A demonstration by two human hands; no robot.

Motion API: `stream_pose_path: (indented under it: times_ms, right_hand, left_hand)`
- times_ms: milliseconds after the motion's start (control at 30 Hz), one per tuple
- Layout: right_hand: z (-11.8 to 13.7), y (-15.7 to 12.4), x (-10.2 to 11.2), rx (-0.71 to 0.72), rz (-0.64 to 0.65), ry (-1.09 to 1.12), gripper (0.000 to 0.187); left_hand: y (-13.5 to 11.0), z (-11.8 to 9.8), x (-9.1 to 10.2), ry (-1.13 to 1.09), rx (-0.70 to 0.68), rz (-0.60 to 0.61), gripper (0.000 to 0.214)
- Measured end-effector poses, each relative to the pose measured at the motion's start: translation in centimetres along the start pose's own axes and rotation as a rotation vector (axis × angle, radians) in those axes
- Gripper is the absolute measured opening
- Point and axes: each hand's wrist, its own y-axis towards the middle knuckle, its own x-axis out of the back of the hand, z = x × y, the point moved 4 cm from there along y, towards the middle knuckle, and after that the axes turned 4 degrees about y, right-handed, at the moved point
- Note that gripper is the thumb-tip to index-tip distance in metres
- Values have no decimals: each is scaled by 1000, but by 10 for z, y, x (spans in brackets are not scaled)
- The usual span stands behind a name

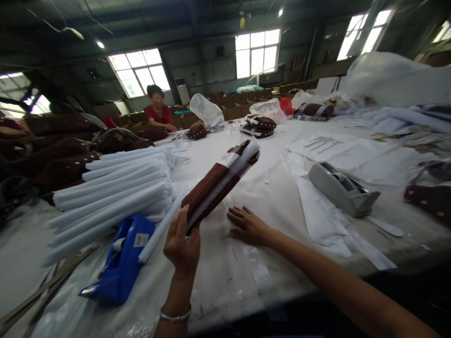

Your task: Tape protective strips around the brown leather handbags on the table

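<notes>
My left hand (183, 239) is closed round the near end of a long brown leather bundle (207, 188), held tilted above the table with its far end up and to the right. A white roll runs along the bundle, and clear tape crosses it near the far end. My right hand (248, 225) lies flat on the white table cover (229, 277), fingers stretched out, holding nothing. Just left of the bundle is a stack of white padded rolls (120, 192). A blue tape dispenser (121, 258) stands below that stack.
At the right stands a grey tape dispenser (341, 188) beside white sheets (320, 216). Brown leather bundles (259, 126) lie farther back. Dark brown bags (63, 155) are piled at the left. A person in a red top (158, 112) is at the far side of the table.
</notes>
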Motion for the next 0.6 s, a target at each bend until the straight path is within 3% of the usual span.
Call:
stream_pose_path:
  times_ms: [67, 167, 233, 300, 367, 433, 600]
  right_hand:
    - [12, -6, 2, 10, -23, 2, 51]
    - [40, -40, 12, 63, 20, 16, 37]
    - [58, -63, 26, 153, 47, 19, 31]
    - [70, -72, 50, 271, -62, -15, 32]
    - [72, -61, 75, 328, -264, -81, 28]
    - [64, -31, 91, 275, -388, -163, 24]
    - [20, 54, 85, 104, -162, -364, 19]
  left_hand:
    - [-1, -9, 1, -24, -67, 21, 56]
    - [-17, -25, -1, -57, -177, 88, 58]
    - [-36, -36, -6, -91, -259, 136, 54]
    - [-58, -46, -11, -147, -332, 199, 47]
    - [-75, -54, -16, -194, -375, 264, 40]
    - [-85, -58, -17, -203, -385, 307, 36]
    - [-88, -60, -16, -181, -393, 301, 36]
